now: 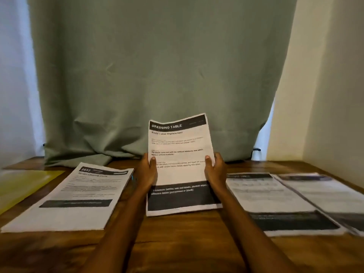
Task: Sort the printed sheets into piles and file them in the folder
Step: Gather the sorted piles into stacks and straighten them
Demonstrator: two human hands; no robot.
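- Both of my hands hold one printed sheet upright in front of me, headed "DRESSING TABLE", its lower edge just above or on the tabletop; I cannot tell which.
- My left hand grips the sheet's left edge, thumb on the printed face, the other fingers curled behind the paper.
- My right hand grips the right edge the same way, thumb pressed on the front and the fingers hidden behind.
- To my left a pile of sheets lies flat on the wood, its dark header showing "2052".
- Farther left, a yellow folder lies flat near the table's edge, apart from that pile.
- To my right a second pile lies flat, with a third pile just beside it, their edges touching or overlapping; both are blurred, so I cannot read them.
- Behind the tabletop hangs a green curtain, its hem bunched on the far edge of the wood.
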